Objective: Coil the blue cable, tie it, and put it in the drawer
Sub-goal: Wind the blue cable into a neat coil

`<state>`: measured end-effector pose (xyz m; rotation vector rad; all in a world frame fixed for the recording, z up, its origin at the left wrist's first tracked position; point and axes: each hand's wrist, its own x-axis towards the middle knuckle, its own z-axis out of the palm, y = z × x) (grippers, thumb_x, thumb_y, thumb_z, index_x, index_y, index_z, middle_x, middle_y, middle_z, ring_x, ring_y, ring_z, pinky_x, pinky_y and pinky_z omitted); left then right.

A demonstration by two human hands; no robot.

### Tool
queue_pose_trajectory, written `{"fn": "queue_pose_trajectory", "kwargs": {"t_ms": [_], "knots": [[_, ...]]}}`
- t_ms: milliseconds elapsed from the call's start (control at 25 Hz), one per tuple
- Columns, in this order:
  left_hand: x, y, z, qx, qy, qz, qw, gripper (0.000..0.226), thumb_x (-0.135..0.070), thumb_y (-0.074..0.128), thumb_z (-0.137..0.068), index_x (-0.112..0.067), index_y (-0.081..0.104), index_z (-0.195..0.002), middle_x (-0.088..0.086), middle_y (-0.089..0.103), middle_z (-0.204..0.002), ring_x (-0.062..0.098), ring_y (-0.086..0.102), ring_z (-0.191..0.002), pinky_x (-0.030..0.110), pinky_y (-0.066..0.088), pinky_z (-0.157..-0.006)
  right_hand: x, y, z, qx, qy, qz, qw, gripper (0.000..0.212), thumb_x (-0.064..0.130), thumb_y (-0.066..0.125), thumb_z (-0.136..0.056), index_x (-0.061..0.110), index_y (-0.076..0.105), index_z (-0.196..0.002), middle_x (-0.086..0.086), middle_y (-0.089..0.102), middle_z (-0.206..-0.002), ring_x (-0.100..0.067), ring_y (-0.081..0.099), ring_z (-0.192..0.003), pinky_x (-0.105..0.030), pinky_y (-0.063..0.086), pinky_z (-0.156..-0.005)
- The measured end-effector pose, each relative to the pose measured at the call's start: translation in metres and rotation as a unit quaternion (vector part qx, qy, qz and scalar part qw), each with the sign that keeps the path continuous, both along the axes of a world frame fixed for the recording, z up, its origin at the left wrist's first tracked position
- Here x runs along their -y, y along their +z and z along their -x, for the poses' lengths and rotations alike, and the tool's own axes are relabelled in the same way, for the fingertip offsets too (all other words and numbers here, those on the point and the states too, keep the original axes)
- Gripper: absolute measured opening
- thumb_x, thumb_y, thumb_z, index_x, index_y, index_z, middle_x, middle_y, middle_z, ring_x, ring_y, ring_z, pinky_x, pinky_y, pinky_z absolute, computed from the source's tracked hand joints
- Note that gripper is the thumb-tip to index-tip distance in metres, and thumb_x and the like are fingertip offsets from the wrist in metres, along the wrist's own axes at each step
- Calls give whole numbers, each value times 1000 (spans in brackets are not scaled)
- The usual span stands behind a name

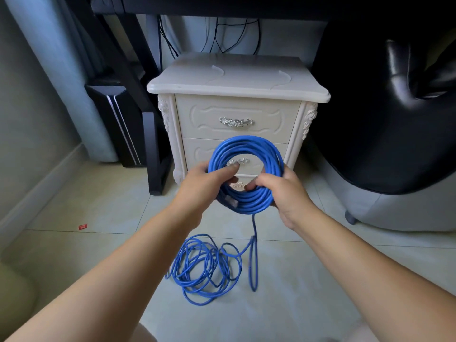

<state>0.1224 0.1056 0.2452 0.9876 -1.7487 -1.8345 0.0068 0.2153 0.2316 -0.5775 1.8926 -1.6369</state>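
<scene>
Blue cable (246,149) held as a ring before the closed drawer (235,119); left hand (209,181) and right hand (283,191) each clasp it, retaining turns; uncoiled slack (204,265) remains on the floor

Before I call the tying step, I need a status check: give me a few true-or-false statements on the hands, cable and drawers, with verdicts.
1. The left hand and the right hand both grip the blue cable coil. True.
2. All the cable is wound into the coil. False: loose loops lie on the floor, joined to the coil by a hanging strand.
3. The top drawer of the nightstand stands open. False: it is shut.
4. A red scrap lies on the floor left of the nightstand. True.
</scene>
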Motion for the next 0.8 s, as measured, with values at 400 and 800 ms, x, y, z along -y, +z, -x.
{"fn": "queue_pose_trajectory", "kwargs": {"t_ms": [400, 800], "knots": [[-5, 1, 6, 65, -158, 526, 833, 85, -11, 68, -73, -31, 37, -148, -5, 48, -141, 15, 46, -127, 21, 37, -101, -6, 19, -1, -370, 111, -238, 891, 22, 24, 63, -77, 22, 45, -90, 0, 61, -82, -30, 58, -79, -37, 49, -68], [4, 0, 14, 79, -33, 333, 939, 24, -6, 62, -79, -24, 62, -95, -10, 63, -72, 8, 55, -65, 28, 43, -63, -16, 20, 3, -158, 167, -163, 959, 63, 72, 68, -59, 41, 52, -111, 11, 70, -100, -10, 70, -88, -41, 60, -78]]}}
